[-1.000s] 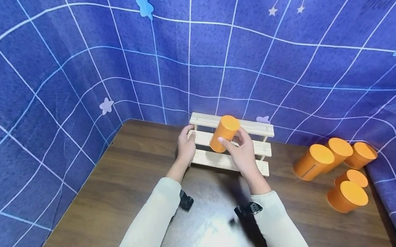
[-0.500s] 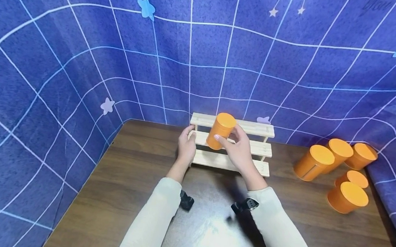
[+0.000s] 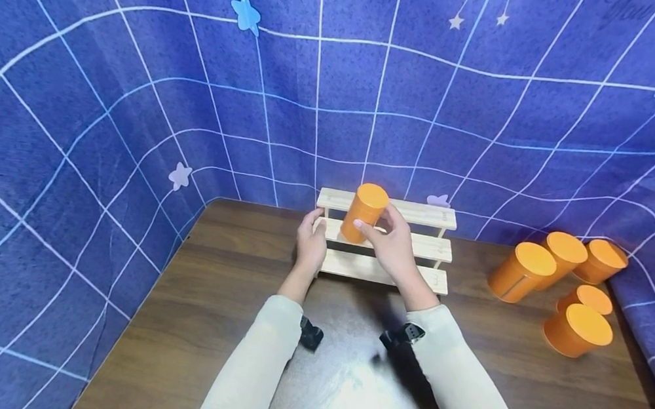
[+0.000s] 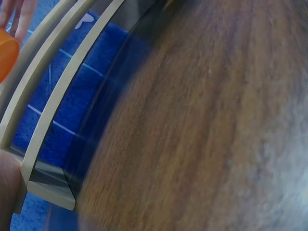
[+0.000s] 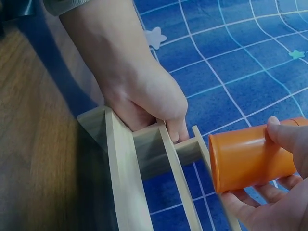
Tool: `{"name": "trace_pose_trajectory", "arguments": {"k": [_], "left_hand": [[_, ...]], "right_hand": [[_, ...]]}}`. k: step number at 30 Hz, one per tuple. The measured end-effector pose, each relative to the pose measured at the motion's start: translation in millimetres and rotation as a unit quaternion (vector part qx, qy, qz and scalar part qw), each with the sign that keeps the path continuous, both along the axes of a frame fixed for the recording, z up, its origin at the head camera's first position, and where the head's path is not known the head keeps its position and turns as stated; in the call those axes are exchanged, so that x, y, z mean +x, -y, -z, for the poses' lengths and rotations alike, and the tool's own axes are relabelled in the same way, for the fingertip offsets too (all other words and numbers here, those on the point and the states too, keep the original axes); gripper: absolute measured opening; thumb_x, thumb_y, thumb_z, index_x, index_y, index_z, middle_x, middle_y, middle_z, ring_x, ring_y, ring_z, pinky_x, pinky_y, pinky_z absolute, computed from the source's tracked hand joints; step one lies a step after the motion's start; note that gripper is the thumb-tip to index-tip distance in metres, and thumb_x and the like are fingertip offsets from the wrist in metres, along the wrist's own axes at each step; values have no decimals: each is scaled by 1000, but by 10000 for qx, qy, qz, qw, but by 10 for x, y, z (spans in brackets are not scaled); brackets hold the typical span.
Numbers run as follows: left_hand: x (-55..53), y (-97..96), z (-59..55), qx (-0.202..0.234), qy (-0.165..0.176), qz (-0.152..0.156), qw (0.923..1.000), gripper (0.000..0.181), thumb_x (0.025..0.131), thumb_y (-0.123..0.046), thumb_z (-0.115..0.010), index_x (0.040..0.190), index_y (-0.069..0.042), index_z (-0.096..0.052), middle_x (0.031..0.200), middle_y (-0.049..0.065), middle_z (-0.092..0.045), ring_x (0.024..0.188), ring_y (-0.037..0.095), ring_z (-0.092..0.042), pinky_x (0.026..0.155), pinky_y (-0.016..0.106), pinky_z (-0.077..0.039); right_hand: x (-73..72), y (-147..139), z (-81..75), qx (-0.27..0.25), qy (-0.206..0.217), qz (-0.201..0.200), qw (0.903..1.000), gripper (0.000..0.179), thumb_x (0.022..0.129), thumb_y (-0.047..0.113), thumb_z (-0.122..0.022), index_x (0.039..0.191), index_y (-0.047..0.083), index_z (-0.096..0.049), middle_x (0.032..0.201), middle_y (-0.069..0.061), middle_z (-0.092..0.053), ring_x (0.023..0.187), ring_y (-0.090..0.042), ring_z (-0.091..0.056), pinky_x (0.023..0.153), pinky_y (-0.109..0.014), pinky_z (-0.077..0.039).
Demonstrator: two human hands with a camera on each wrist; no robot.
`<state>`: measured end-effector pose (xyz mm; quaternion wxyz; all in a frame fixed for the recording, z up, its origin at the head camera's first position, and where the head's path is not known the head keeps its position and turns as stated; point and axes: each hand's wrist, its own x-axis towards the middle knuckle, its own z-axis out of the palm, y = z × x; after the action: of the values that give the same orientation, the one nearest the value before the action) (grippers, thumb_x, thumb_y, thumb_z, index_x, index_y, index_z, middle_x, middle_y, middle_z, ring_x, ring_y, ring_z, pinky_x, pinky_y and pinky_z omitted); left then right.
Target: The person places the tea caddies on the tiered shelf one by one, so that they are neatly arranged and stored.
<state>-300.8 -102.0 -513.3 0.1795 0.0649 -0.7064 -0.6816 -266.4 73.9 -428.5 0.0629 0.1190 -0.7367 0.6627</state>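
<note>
In the head view a small three-tier wooden display shelf (image 3: pixel 380 270) stands on the table against the back cloth. My left hand (image 3: pixel 311 246) grips its left end; the right wrist view shows the fingers of that left hand (image 5: pixel 149 89) around the side frame. My right hand (image 3: pixel 399 247) holds a plain orange cylindrical canister (image 3: pixel 364 209), thumb in front and fingers behind. The canister leans slightly and overlaps the upper and middle tiers at the left half of the shelf. Seen from the right wrist, the base of the canister (image 5: pixel 243 156) is close to the top slat.
Several more orange canisters of differing heights, among them a tall one (image 3: pixel 521 272) and a short one (image 3: pixel 578 331), stand grouped at the table's right side. A blue cloth with a grid and stars (image 3: pixel 346 74) hangs behind and beside the brown wooden table (image 3: pixel 203 324).
My right hand has carried the canister a little left and upward, toward the back of the shelf. The left hand keeps its grip on the shelf's end.
</note>
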Motion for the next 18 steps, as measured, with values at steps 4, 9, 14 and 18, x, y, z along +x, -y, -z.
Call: {"name": "trace_pose_trajectory", "arguments": {"k": [4,9,14,18], "left_hand": [[-4,-16,19,-42,-54,14,10000,39,106,-5,-52,144,0,-59,154,18,-57,151,31,-47,129,46,-34],[-2,-22,22,-91,-83,12,9999,39,105,-5,-52,143,0,-60,153,18,-58,150,31,-47,129,46,-34],[8,-13,17,-202,-54,-25,9998,39,106,-6,-52,143,-2,-60,153,16,-58,150,30,-48,129,45,-35],[-2,11,28,-269,-35,-32,9996,38,106,-7,-52,143,-3,-61,153,15,-58,150,30,-48,129,45,-34]], "right_hand": [[-23,22,0,6,-17,21,10000,53,92,15,-81,141,10,-62,133,-16,-71,117,-31,-66,104,-47,-58],[-58,54,10,100,30,45,9999,55,93,18,-81,143,11,-61,137,-16,-70,122,-35,-67,107,-51,-55],[-78,91,2,114,30,19,9999,57,93,19,-81,146,12,-59,140,-17,-68,126,-37,-67,109,-51,-54],[-92,123,-16,105,-54,18,9999,60,94,18,-80,149,11,-56,139,-17,-67,126,-38,-67,109,-50,-55]]}}
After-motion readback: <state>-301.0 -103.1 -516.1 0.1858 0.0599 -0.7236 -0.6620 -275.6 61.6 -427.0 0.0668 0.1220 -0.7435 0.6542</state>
